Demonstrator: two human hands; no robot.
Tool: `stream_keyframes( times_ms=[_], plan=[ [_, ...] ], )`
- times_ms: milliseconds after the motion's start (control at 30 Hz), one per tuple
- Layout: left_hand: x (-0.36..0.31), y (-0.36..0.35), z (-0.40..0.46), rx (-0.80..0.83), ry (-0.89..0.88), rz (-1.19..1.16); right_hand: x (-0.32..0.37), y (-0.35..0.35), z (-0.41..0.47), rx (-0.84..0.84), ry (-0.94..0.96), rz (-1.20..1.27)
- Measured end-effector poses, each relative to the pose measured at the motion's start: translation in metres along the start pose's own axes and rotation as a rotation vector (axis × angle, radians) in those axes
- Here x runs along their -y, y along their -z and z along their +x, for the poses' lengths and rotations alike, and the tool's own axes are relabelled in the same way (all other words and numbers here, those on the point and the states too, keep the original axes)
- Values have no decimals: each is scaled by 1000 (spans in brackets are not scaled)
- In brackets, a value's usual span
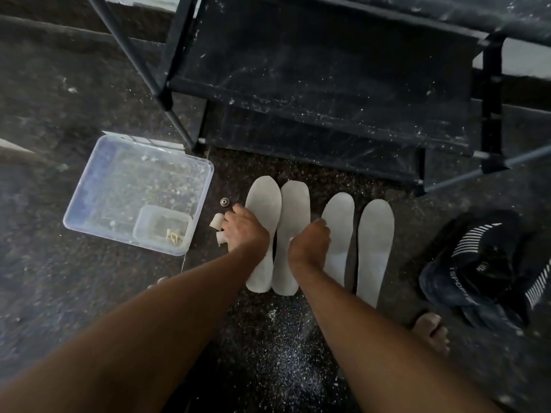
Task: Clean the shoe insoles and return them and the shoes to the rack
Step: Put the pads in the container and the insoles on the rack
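Several pale grey insoles lie side by side on the dark floor in front of the black shoe rack (328, 93). My left hand (244, 232) rests on the leftmost insole (264, 201) and holds a white wad (217, 226) in its curled fingers. My right hand (310, 242) sits over the gap between the second insole (295, 204) and the third insole (338, 216). Its fingers curl down at the third insole's left edge, and whether they hold anything is hidden. A fourth insole (375, 239) lies furthest right. Dark sports shoes (483, 272) sit piled at the right.
A clear plastic box (98, 186) with a smaller tub (162, 228) inside stands on the floor to the left. A small round metal piece (224, 202) lies beside it. White powder (286, 356) is scattered between my arms. My bare foot (430, 330) is at the lower right.
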State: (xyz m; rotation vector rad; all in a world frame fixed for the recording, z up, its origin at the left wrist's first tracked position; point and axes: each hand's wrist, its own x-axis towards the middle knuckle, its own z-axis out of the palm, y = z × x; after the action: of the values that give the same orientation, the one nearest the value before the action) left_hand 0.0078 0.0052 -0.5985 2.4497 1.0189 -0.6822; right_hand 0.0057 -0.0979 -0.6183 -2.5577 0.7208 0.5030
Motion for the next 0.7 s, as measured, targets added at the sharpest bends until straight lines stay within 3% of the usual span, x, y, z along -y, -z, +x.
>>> stream_keyframes(
  times_ms=[167, 467, 700],
  plan=[
    [0, -1, -1, -9, 1, 14, -3, 3, 4, 61, -97, 130],
    [-6, 15, 10, 62, 69, -25, -15, 14, 16, 135, -51, 195],
    [6, 48, 4, 60, -105, -257, -17, 47, 13, 198, -26, 425]
  ],
)
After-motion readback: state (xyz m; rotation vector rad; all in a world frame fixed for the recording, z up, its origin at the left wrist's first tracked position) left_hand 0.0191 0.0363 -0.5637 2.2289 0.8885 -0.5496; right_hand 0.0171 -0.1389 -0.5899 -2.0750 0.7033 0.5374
